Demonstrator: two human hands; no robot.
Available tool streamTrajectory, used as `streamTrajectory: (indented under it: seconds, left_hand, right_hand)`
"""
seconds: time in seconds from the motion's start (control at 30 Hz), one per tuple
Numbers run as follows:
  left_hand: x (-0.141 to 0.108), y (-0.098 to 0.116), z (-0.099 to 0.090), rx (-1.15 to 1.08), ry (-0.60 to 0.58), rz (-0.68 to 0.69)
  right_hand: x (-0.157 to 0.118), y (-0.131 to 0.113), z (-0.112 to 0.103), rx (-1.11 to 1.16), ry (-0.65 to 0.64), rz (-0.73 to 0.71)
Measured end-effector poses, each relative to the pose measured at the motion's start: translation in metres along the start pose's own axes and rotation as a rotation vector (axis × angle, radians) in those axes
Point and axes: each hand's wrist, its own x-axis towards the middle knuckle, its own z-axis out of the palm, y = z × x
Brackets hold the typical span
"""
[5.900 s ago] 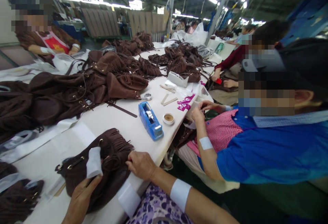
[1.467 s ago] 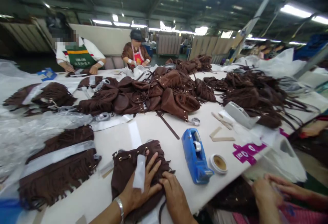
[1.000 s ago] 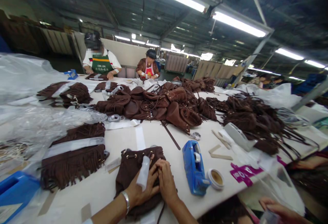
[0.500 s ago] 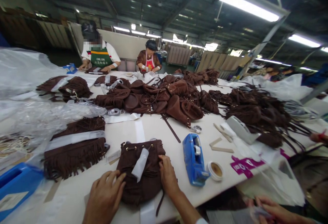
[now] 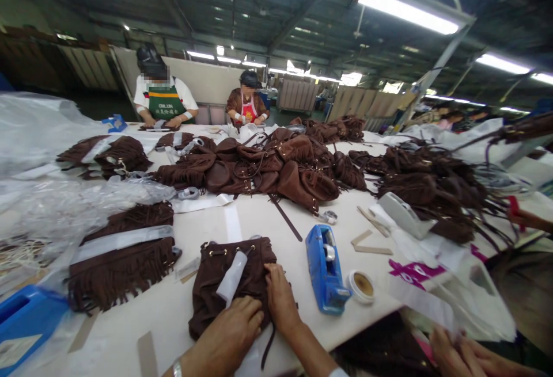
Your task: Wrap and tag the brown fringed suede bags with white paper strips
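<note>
A dark brown drawstring bag with gold eyelets lies flat on the table in front of me. A white wrapped strip rests slantwise across its front. My left hand reaches over the bag's lower part, fingers close together and bent onto the fabric near the right side. My right hand grips the bag's right edge, its thumb hidden. A thin dark strap hangs below, between my hands. Right of them stand a blue tape dispenser and a roll of tape.
A fringed brown bag with a pale band lies to the left, beside clear plastic. Brown bags are heaped across the middle. A grey dispenser stands at right. A co-worker's hands are at lower right; two people work across the table.
My left hand has moved right, from the bag's left edge onto its lower right part. My right hand stays at the right edge. At far right, a co-worker's arm has shifted.
</note>
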Motion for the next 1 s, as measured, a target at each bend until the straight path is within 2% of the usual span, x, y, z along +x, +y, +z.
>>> streamTrajectory:
  seconds: [0.13,0.2,0.33,0.43,0.5,0.57,0.63,0.67,0.7,0.77,0.83,0.9,1.0]
  left_hand:
    - [-0.020,-0.030,0.011,0.159,0.004,-0.124]
    - [-0.024,-0.040,0.012,0.207,0.046,-0.206]
    - [-0.031,-0.057,0.008,0.328,0.184,-0.491]
    - [-0.058,-0.069,0.004,0.438,0.271,-0.692]
    - [-0.078,-0.074,-0.001,0.487,0.331,-0.744]
    - [-0.086,-0.072,-0.008,0.491,0.415,-0.698]
    - [-0.075,-0.066,-0.017,0.414,0.486,-0.565]
    - [-0.063,-0.062,-0.022,0.367,0.483,-0.483]
    - [-0.049,-0.060,-0.025,0.336,0.453,-0.407]
    - [-0.023,-0.062,-0.031,0.270,0.322,-0.321]
    - [-0.009,-0.072,-0.032,0.215,0.180,-0.258]
    - [-0.011,-0.087,-0.032,0.210,0.096,-0.243]
    - [-0.034,-0.111,-0.031,0.321,0.135,-0.316]
  right_hand:
    - [0.000,0.001,0.001,0.002,0.009,-0.001]
    - [-0.001,0.001,0.001,-0.001,0.014,-0.001]
    - [-0.001,0.002,0.002,-0.009,0.021,0.001]
    - [-0.002,0.003,0.003,-0.008,0.029,0.005]
    - [-0.002,0.004,0.004,-0.003,0.032,0.011]
    - [-0.003,0.005,0.005,0.002,0.029,0.015]
    - [-0.003,0.006,0.005,0.004,0.023,0.015]
    - [-0.003,0.006,0.005,0.004,0.018,0.012]
    - [-0.003,0.007,0.005,0.003,0.012,0.008]
    - [-0.003,0.007,0.004,0.001,0.007,-0.002]
    - [-0.003,0.007,0.004,0.008,0.009,-0.015]
    - [-0.002,0.008,0.004,0.019,0.015,-0.026]
    - [-0.003,0.008,0.005,0.015,0.014,-0.024]
